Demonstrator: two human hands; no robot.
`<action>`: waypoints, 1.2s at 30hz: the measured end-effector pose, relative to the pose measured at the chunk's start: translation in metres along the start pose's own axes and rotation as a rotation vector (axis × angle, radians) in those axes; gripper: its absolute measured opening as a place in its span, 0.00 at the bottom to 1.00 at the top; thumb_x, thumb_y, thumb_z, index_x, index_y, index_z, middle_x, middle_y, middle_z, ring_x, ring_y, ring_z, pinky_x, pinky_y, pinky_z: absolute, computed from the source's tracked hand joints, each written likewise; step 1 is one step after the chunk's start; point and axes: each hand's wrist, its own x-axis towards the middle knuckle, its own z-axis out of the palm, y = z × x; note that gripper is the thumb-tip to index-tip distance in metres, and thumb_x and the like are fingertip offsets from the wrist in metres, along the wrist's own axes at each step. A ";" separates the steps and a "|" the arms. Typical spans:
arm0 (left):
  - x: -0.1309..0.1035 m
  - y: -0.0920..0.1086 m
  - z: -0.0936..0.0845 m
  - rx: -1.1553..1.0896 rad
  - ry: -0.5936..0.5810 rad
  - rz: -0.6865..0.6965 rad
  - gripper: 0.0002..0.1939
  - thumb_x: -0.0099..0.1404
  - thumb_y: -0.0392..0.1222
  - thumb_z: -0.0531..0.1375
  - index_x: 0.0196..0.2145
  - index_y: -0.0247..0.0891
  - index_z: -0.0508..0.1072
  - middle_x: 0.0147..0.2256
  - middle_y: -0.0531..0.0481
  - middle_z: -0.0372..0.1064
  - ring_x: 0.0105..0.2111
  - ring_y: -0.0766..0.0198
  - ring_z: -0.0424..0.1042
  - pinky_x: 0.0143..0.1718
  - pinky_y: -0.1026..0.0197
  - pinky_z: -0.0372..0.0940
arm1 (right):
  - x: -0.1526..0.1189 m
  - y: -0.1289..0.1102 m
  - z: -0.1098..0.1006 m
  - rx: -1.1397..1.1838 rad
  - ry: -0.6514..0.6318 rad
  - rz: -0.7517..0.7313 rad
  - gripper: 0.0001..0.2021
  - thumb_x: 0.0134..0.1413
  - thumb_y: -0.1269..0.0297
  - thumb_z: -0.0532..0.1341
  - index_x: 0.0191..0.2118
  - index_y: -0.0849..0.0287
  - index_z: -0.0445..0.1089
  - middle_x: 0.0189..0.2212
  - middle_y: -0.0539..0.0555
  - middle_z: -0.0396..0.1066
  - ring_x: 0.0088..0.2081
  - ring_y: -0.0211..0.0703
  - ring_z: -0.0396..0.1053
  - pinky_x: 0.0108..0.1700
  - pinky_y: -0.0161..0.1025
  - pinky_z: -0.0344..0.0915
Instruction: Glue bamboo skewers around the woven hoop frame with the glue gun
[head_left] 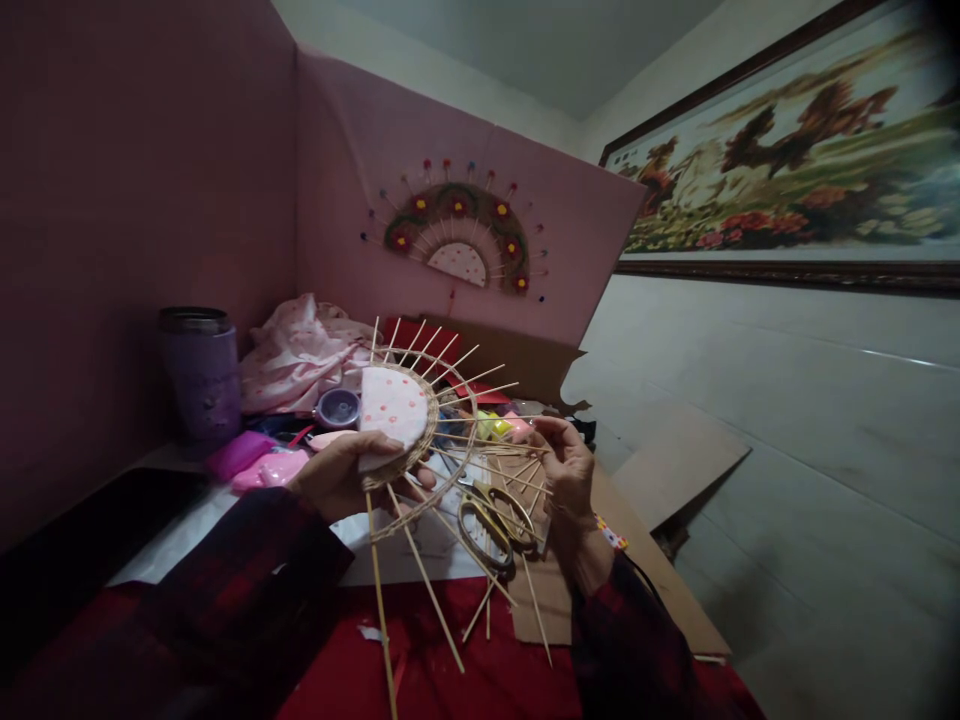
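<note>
A half-round craft piece (395, 408) has a white cloth centre with red dots, a braided twine edge and thin sticks fanning outward through a ring. My left hand (346, 472) grips it at the lower edge, thumb on the cloth and fingers behind. At the right, my right hand (564, 468) pinches the outer end of one stick between thumb and fingers. Gold-handled scissors (495, 520) lie below the piece, among loose sticks (536, 600) on cardboard.
A finished-looking fan decoration (457, 225) is on the pink panel behind. At the left stand a purple tumbler (199, 375), crumpled pink cloth (300, 350) and pink packets (270, 468). Cardboard (652, 560) and a red cloth (450, 660) cover the near table.
</note>
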 end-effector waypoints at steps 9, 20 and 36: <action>-0.001 0.004 -0.004 0.010 0.013 -0.014 0.10 0.54 0.40 0.57 0.33 0.31 0.70 0.29 0.41 0.74 0.31 0.52 0.75 0.31 0.55 0.67 | 0.008 -0.003 -0.012 -0.203 -0.029 -0.168 0.04 0.45 0.65 0.65 0.30 0.57 0.70 0.28 0.49 0.67 0.33 0.40 0.64 0.40 0.39 0.61; -0.003 0.004 -0.002 0.073 0.013 -0.124 0.11 0.52 0.40 0.58 0.32 0.30 0.70 0.30 0.36 0.74 0.30 0.51 0.75 0.24 0.59 0.67 | 0.016 -0.008 -0.021 -0.089 0.008 -0.140 0.04 0.42 0.68 0.66 0.29 0.57 0.71 0.27 0.48 0.67 0.32 0.37 0.64 0.38 0.36 0.60; -0.007 -0.005 0.009 0.070 -0.055 -0.013 0.11 0.53 0.35 0.58 0.35 0.30 0.72 0.21 0.42 0.71 0.22 0.55 0.72 0.21 0.59 0.65 | 0.007 0.004 -0.002 0.197 -0.115 0.163 0.07 0.40 0.64 0.67 0.29 0.58 0.71 0.24 0.47 0.66 0.22 0.32 0.61 0.27 0.34 0.59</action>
